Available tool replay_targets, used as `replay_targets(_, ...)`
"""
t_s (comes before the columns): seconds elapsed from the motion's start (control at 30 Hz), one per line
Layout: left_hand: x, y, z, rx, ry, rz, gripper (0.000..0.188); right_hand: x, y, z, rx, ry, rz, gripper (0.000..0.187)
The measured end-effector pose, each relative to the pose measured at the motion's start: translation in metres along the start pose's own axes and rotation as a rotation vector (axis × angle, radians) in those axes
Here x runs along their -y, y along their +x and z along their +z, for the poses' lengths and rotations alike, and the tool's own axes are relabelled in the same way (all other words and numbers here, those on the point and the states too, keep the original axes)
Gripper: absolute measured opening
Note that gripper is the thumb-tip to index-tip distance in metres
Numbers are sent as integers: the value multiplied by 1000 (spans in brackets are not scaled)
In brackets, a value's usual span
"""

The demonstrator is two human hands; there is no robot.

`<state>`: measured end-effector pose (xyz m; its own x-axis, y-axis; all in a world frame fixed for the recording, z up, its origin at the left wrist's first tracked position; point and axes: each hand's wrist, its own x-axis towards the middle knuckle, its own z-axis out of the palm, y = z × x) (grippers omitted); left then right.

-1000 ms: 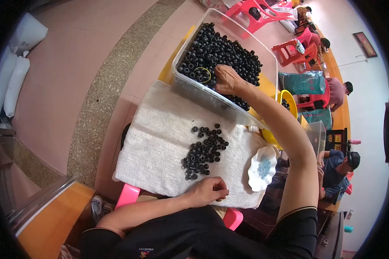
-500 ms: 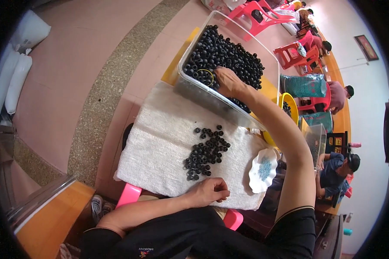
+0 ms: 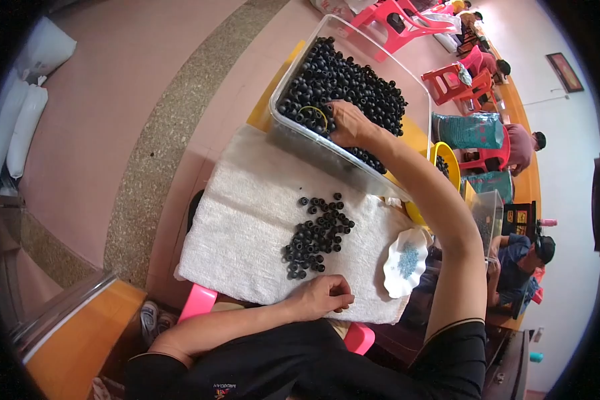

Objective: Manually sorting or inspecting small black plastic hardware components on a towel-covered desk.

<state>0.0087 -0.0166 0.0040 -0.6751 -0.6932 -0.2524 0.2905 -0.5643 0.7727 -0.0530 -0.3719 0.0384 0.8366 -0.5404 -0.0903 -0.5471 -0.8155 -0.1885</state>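
Pink floor [image 3: 80,153] spreads across the left and far side of the room, crossed by a curving speckled band [image 3: 160,120]; on the right, a person in a dark blue top and black cap [image 3: 513,260] sits well apart. White cloth [image 3: 240,227] covers the near work surface, and a clear plastic bin [image 3: 307,139] stands just beyond its far edge, heaped with black hollow beads [image 3: 347,73]. The right hand [image 3: 349,125] reaches into the near part of the bin, beside a thin yellow loop [image 3: 323,115]; its fingers bend down among the beads, their tips hidden, so one cannot tell whether they pinch any. A loose cluster of black beads [image 3: 317,237] lies mid-cloth. Just on its near side rests the left hand [image 3: 320,295], fingers loosely curled toward the thumb; whether they hold something cannot be told. Right of it sits a scalloped white dish [image 3: 395,283] of pale blue bits [image 3: 409,259].
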Motion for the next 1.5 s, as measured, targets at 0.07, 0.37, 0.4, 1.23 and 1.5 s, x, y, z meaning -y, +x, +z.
replay_targets(0.07, 3, 1, 0, -4, 1, 6, 22, -1, 4, 2, 80, 1, 34, 21)
replay_targets(0.37, 7, 2, 0, -12, -19, 19, 20, 9, 12, 4, 75, 93, 54, 14)
replay_targets(0.4, 6, 1, 1, -6, -28, 20, 19, 11, 12, 1, 71, 109, 11, 13)
replay_targets(1.23, -3, -2, -1, -24, 76, 61, 18, 51, 0, -49, 102, -163, 15, 17)
replay_targets(1.5, -7, -5, 0, -33, 63, 97, 17, 59, -15, -73, -105, 22, -36, 10)
